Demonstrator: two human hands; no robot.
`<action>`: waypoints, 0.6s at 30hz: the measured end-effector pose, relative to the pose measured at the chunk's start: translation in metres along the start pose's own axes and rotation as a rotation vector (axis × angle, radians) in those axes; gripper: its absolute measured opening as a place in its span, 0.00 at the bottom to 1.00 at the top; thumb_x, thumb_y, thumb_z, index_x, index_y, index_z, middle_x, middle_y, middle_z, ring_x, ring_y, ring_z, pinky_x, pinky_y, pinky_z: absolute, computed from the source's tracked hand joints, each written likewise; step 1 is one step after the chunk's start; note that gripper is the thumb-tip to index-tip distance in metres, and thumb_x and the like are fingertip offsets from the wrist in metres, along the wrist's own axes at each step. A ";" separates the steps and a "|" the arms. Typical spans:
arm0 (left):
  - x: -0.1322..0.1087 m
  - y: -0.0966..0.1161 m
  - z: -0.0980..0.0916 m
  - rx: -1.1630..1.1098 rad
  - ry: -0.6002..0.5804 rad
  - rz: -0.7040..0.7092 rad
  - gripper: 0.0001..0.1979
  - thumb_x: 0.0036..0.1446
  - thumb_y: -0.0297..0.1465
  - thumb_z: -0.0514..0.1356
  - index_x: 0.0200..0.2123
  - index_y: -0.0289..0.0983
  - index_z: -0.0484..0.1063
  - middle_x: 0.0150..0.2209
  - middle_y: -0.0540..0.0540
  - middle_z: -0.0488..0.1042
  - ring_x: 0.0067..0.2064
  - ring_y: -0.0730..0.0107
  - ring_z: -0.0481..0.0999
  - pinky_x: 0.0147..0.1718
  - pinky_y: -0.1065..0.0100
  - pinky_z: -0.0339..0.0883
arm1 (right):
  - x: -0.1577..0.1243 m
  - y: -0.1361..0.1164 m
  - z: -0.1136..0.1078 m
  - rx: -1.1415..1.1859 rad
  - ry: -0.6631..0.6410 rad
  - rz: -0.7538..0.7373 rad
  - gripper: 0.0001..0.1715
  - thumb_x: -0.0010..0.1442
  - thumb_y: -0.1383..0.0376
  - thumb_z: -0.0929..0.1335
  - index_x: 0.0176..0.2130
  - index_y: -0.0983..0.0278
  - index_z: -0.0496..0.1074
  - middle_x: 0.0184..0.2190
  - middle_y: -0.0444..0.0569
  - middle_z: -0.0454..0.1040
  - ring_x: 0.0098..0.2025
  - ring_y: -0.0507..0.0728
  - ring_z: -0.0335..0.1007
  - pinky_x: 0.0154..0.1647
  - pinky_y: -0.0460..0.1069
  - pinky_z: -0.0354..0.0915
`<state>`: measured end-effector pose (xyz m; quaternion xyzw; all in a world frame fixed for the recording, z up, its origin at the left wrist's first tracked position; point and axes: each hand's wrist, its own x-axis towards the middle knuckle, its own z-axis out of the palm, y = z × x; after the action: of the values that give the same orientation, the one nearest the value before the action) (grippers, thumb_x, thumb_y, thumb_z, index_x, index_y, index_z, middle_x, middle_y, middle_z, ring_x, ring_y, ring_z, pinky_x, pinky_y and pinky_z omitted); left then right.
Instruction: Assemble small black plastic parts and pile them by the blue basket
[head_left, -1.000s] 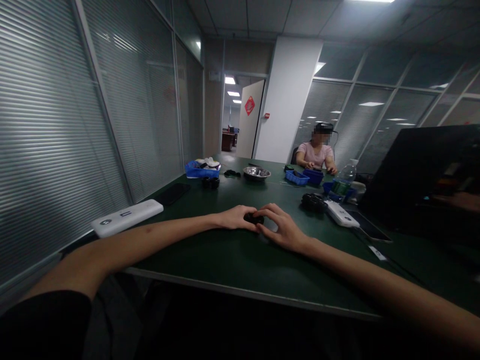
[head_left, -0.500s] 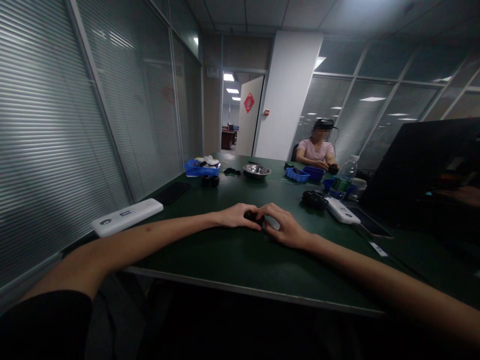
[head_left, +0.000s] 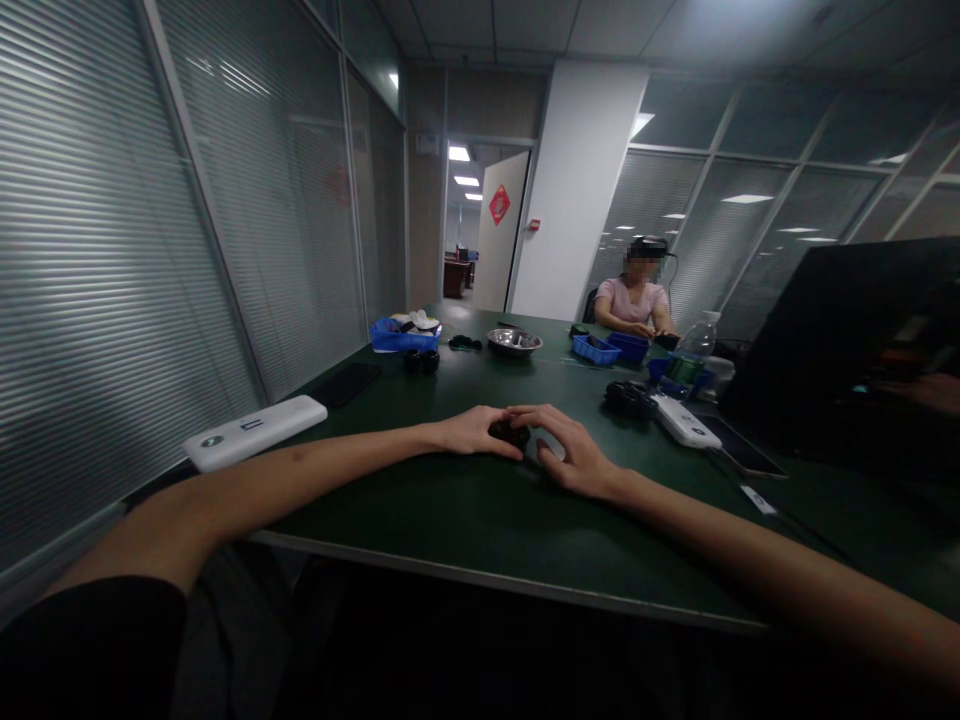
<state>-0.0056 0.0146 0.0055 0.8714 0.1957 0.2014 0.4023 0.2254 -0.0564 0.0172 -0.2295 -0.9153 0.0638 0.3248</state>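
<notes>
Both of my arms reach across the dark green table (head_left: 450, 510) and meet near its middle. My left hand (head_left: 471, 432) and my right hand (head_left: 564, 447) close their fingers round a small black object (head_left: 510, 433) resting on the tabletop. The object is mostly covered by my fingers, so its shape is unclear. A white power bank (head_left: 255, 431) lies to the left of my left forearm, near the table's edge.
A black clump of parts (head_left: 628, 399), a white device (head_left: 681, 422) and a phone (head_left: 742, 455) lie to the right. Farther back stand blue bins (head_left: 405, 338), a metal bowl (head_left: 514, 343) and a water bottle (head_left: 691, 358). A person in a pink shirt (head_left: 636, 302) sits at the far end. A dark screen (head_left: 847, 340) rises at right.
My hands stay together on the black object; my right fingers have shifted slightly over it. The person at the far end has moved their hands a little.
</notes>
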 end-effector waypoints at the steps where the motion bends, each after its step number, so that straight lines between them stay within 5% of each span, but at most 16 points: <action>1: 0.000 0.000 0.000 -0.001 -0.001 -0.001 0.30 0.53 0.43 0.70 0.55 0.35 0.72 0.50 0.42 0.76 0.50 0.60 0.75 0.48 0.62 0.65 | 0.000 0.000 0.000 -0.022 0.029 0.019 0.21 0.66 0.71 0.64 0.57 0.59 0.67 0.55 0.55 0.71 0.57 0.63 0.68 0.59 0.62 0.65; 7: 0.001 -0.001 0.000 0.009 0.005 0.015 0.25 0.53 0.43 0.69 0.50 0.35 0.74 0.45 0.44 0.76 0.47 0.61 0.75 0.47 0.64 0.65 | 0.002 0.000 0.003 -0.153 0.038 0.091 0.16 0.68 0.61 0.68 0.55 0.58 0.71 0.48 0.54 0.71 0.50 0.62 0.70 0.51 0.59 0.69; 18: 0.001 0.001 -0.001 0.091 0.018 -0.001 0.25 0.53 0.46 0.68 0.46 0.34 0.73 0.42 0.46 0.75 0.44 0.62 0.74 0.42 0.66 0.63 | 0.004 -0.003 0.002 -0.125 0.009 0.023 0.16 0.67 0.66 0.67 0.54 0.59 0.71 0.49 0.54 0.74 0.50 0.63 0.69 0.51 0.60 0.69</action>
<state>-0.0052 0.0151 0.0067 0.8868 0.2087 0.1997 0.3608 0.2203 -0.0570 0.0184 -0.2602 -0.9133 0.0091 0.3132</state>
